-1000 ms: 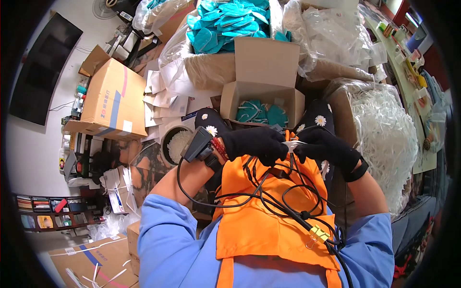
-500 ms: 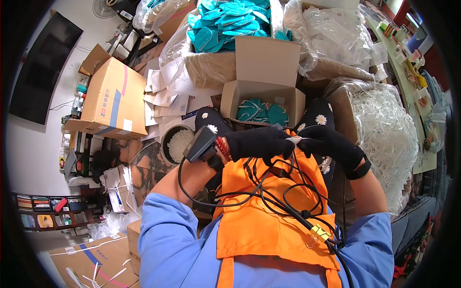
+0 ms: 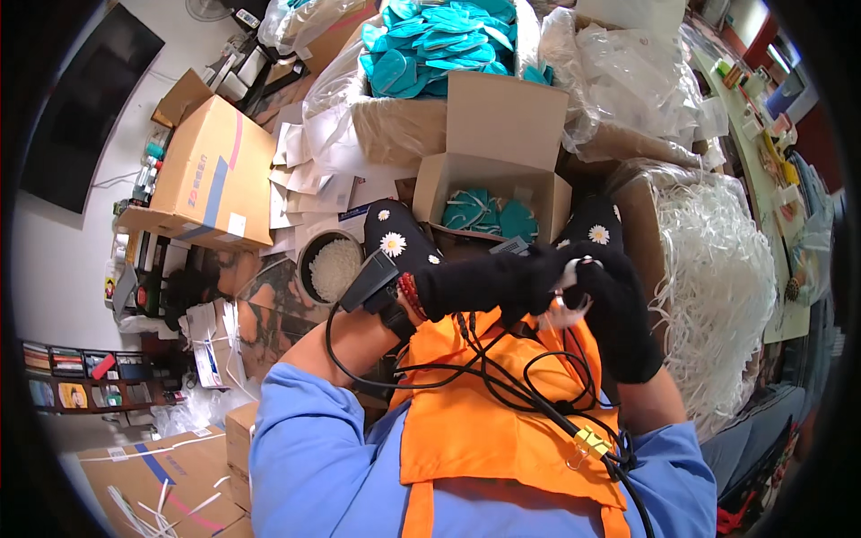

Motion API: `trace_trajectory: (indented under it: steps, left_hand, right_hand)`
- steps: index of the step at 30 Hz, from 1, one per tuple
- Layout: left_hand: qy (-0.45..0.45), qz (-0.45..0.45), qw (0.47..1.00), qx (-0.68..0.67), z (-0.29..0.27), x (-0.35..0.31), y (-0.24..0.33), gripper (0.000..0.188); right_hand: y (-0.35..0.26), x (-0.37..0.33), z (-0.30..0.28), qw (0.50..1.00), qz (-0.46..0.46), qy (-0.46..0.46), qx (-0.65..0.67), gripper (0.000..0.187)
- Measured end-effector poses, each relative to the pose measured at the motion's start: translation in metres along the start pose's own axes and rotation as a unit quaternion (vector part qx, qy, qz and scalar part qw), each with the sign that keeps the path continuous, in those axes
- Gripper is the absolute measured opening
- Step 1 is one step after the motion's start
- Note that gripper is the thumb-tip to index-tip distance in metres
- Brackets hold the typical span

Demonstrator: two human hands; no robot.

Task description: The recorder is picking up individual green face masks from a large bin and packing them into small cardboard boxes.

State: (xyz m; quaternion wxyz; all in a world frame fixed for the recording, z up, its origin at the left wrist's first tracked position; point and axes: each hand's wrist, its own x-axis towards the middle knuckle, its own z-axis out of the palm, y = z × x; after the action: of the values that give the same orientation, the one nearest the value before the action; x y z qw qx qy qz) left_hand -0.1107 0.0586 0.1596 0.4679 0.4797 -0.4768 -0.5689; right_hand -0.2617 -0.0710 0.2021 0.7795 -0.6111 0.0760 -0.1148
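Both of my hands wear black gloves and meet over my lap, at the top of an orange apron (image 3: 502, 421). Between them is a white strap (image 3: 571, 272), blurred and partly covered by the fingers, with a paler, see-through part hanging below. My left hand (image 3: 529, 280) closes on it from the left. On the other side my right hand (image 3: 619, 309) grips it with bent fingers. Just beyond them, an open cardboard box (image 3: 507, 117) holds several teal masks (image 3: 489, 215) between my knees.
A large lined box of teal masks (image 3: 439, 45) stands at the back. At right, a box overflows with white straps (image 3: 713, 287). A round tub (image 3: 309, 269) of small white pieces sits left of my knee. Black cables (image 3: 538, 394) loop across the apron. Another carton (image 3: 215, 179) stands left.
My right hand has turned and drawn down and inward, its forearm now steeper. My left hand has shifted slightly right. More of the white piece shows between the fingers.
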Motion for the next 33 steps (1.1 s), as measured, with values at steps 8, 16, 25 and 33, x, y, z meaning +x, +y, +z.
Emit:
trace_trajectory:
  steps: [8,16,25,33]
  left_hand:
    - [-0.090,0.136,0.954,0.251,0.024,-0.063,0.072,0.014]
    - [0.052,0.061,0.911,0.405,0.023,-0.148,0.039,0.016]
    - [0.448,-0.313,0.717,0.432,-0.132,-0.280,-0.159,0.029]
    - [0.584,-0.339,0.628,0.387,-0.185,-0.285,-0.233,0.049]
  right_hand:
    - [-0.068,-0.057,0.010,0.987,0.068,-0.086,-0.113,0.033]
    - [-0.093,-0.051,-0.041,0.926,0.061,-0.280,-0.247,0.025]
    - [-0.095,-0.076,-0.286,0.507,-0.098,0.136,-0.845,0.034]
    - [-0.112,-0.132,-0.365,0.294,-0.024,0.108,-0.949,0.037]
